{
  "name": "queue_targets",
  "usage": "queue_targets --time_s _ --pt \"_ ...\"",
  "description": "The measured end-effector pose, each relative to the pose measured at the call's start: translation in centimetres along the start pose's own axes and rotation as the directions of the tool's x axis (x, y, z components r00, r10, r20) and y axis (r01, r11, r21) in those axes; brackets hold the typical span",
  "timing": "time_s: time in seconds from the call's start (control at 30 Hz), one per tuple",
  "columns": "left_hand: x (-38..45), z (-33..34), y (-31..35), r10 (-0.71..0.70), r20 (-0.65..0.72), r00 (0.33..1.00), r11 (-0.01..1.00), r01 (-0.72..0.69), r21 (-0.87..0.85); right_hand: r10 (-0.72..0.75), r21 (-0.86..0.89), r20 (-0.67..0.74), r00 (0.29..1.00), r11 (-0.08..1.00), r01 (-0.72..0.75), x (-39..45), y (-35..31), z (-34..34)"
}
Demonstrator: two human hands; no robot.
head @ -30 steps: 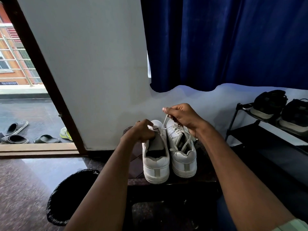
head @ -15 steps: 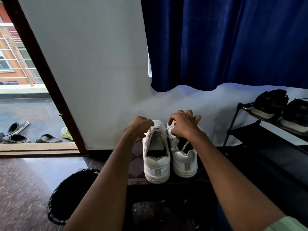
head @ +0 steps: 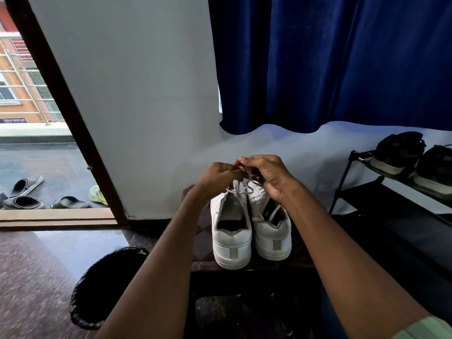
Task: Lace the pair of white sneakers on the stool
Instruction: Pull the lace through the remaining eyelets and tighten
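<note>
Two white sneakers stand side by side on a dark stool [head: 247, 265], heels toward me. Over the toe end of the left sneaker [head: 231, 237], my left hand [head: 216, 178] and my right hand [head: 267, 177] meet, fingers curled, each pinching the white lace [head: 241, 185] that runs up from its eyelets. The right sneaker [head: 271, 231] has lace crossing its opening and loose ends hanging inside. My hands hide the front of both shoes.
A black-lined bin [head: 102, 287] stands on the floor at the stool's left. A black shoe rack [head: 396, 192] with dark shoes is on the right. A blue curtain [head: 330, 62] hangs behind. Slippers [head: 24, 194] lie outside the open door at left.
My right hand came down from its raised pull and moved left. Both hands have lifted slightly and now meet above the left sneaker's front, with the lace between them.
</note>
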State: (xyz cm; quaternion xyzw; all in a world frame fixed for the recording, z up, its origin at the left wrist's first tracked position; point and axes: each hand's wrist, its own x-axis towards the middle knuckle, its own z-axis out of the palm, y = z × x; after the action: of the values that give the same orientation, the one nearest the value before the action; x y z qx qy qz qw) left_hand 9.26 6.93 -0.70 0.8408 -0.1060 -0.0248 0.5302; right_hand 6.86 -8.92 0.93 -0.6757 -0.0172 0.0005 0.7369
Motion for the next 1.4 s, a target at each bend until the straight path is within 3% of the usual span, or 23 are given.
queue_targets --time_s 0.17,0.37,0.43,0.5,0.53,0.6,0.63,0.67,0.7,0.73,0.8,0.87,0.93,1.07,1.13,1.2,1.27,1.33,1.4 --pt "-0.5 1.0 0.1 0.061 0.017 0.998 0.998 -0.061 -0.013 0.021 -0.008 -0.091 0.996 1.0 -0.022 0.3 0.0 0.0" --pt "-0.8 1.1 0.9 0.02 -0.048 0.999 0.985 -0.028 -0.173 -0.016 -0.13 -0.145 0.989 0.992 -0.002 0.1 -0.4 0.0" --pt "-1.0 0.8 1.2 0.004 0.001 1.0 0.948 -0.003 -0.319 -0.009 -0.103 -0.21 0.978 0.995 -0.013 0.5 -0.2 -0.3" --pt "-0.9 0.5 1.8 -0.008 0.029 1.0 0.812 0.023 -0.583 -0.022 -0.174 -0.328 0.944 0.984 -0.037 1.2 0.5 -1.0" --pt "-0.9 0.3 2.1 -0.006 0.012 1.0 0.712 0.012 -0.702 -0.11 -0.338 -0.385 0.916 0.941 -0.029 1.6 1.1 -1.5" --pt "-0.8 -0.4 2.5 0.006 -0.053 0.999 0.545 -0.048 -0.837 -0.359 -0.732 -0.374 0.855 0.68 -0.035 2.1 2.1 -2.3" --pt "-0.7 -0.6 2.5 0.003 -0.072 0.997 0.508 -0.064 -0.859 -0.44 -0.822 -0.322 0.838 0.569 -0.017 2.0 2.3 -2.4" --pt "-0.6 -0.8 2.3 -0.008 -0.081 0.997 0.518 -0.065 -0.853 -0.46 -0.84 -0.268 0.846 0.542 0.029 1.8 2.1 -2.2" --pt "-0.5 -0.7 2.2 -0.029 -0.08 0.996 0.565 -0.05 -0.824 -0.423 -0.787 -0.21 0.882 0.608 0.104 1.7 1.9 -2.0" --pt "-0.5 -0.5 2.1 -0.051 -0.072 0.996 0.634 -0.023 -0.773 -0.351 -0.648 -0.134 0.927 0.739 0.186 1.6 1.3 -1.6" --pt "-0.5 -0.1 1.9 -0.068 -0.045 0.997 0.738 0.02 -0.674 -0.195 -0.291 0.032 0.98 0.937 0.196 1.2 0.4 -0.6" --pt "-0.6 0.0 2.0 -0.062 -0.03 0.998 0.768 0.029 -0.64 -0.175 -0.207 0.06 0.983 0.961 0.184 1.0 0.3 -0.1" --pt "-0.7 -0.4 2.2 -0.07 -0.009 0.997 0.713 0.044 -0.7 -0.182 -0.262 -0.072 0.981 0.952 0.157 1.3 0.9 -0.5" --pt "-0.7 -2.1 1.8 -0.056 -0.046 0.997 0.429 -0.018 -0.903 -0.244 -0.531 -0.394 0.886 0.847 -0.003 2.4 2.3 -2.9" --pt "-0.4 -2.5 1.5 -0.077 -0.08 0.994 0.493 -0.032 -0.869 -0.243 -0.638 -0.348 0.905 0.769 -0.038 2.3 2.3 -3.4" --pt "-0.3 -2.0 1.2 -0.103 -0.158 0.982 0.747 -0.028 -0.664 -0.213 -0.65 -0.185 0.959 0.758 0.043 2.1 2.1 -3.1" --pt "-0.5 -0.9 1.0 -0.034 -0.225 0.974 0.934 -0.049 -0.353 -0.18 -0.486 0.017 0.984 0.858 0.165 1.4 1.4 -1.7" --pt "-0.6 0.2 1.1 0.045 -0.196 0.979 0.971 -0.089 -0.221 -0.195 -0.34 0.111 0.974 0.914 0.222 1.1 1.0 -0.4" --pt "-0.6 0.2 1.4 0.042 -0.177 0.983 0.97 -0.082 -0.228 -0.223 -0.325 0.044 0.974 0.918 0.225 0.9 0.9 0.2"
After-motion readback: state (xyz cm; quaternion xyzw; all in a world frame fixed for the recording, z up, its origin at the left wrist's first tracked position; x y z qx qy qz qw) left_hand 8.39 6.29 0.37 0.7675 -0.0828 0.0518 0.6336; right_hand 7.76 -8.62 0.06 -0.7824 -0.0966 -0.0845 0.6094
